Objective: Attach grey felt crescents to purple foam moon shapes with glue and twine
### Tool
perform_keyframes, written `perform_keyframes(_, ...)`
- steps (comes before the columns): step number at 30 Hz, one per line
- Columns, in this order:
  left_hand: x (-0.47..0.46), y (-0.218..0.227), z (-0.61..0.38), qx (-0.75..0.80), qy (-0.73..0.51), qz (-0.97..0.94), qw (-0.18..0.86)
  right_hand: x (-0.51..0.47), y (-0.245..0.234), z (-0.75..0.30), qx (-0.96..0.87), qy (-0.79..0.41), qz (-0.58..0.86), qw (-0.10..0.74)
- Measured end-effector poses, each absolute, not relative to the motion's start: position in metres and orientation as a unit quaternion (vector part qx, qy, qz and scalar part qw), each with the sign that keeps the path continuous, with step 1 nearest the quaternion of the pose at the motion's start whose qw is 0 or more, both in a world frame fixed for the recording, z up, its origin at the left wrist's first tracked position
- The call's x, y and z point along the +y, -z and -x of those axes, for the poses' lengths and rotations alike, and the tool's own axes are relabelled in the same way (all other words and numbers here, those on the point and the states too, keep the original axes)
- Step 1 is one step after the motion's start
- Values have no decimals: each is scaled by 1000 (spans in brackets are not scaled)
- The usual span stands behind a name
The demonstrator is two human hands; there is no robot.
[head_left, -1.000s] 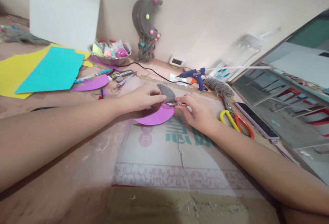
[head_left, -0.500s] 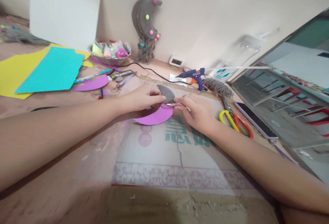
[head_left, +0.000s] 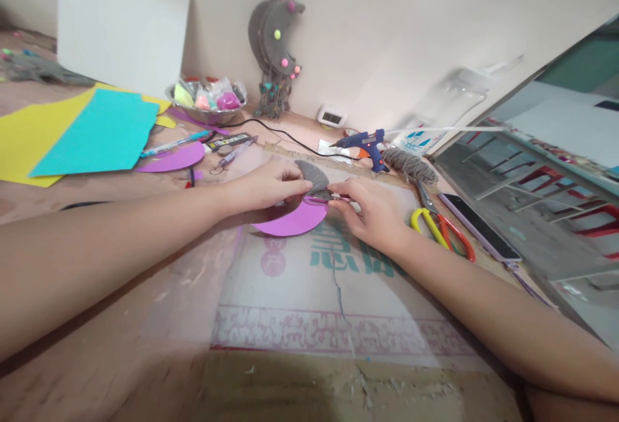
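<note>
so, going left to right across this desk: a yellow sheet [head_left: 22, 141] is on the far left, with a turquoise sheet [head_left: 97, 135] lying over part of it. behind those a white board [head_left: 123, 28] stands against the wall. next up is a purple cutout [head_left: 176, 156] beside some pens, and behind it a metal bowl [head_left: 206, 114] full of little colourful packets.

then the left hand [head_left: 275, 183] — it's got the grey piece [head_left: 314, 175] gripped, thumb pressed on the surface. a grey moon ornament [head_left: 275, 35] dotted with bright balls hangs on the wall further back. the grey piece is mid-desk, between the two hands, over a printed plastic sheet [head_left: 290, 293]. a rounded purple piece [head_left: 294, 219] sits right at its near side, can't tell if they're joined.

the right hand [head_left: 370, 209] has thumb and forefinger close together at the grey piece's right edge — too small to tell what's between them.

past that there's a small digital clock [head_left: 331, 116] by the wall, a blue glue gun [head_left: 370, 146], a bundle of grey yarn [head_left: 411, 165], scissors [head_left: 442, 235] with yellow and orange handles, and a phone [head_left: 478, 225] by the desk's right edge.
</note>
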State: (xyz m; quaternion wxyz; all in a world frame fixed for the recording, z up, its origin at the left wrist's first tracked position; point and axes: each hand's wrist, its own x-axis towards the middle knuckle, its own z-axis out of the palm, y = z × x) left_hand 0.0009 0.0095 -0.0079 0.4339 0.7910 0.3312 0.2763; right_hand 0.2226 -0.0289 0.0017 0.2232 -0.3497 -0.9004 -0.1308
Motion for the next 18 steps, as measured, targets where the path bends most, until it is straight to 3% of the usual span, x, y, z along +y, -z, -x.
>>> perform_keyframes(18, 7, 6, -1, 325, -277, -781, 455, -29, 0, -221, -901, 126, 361, 207)
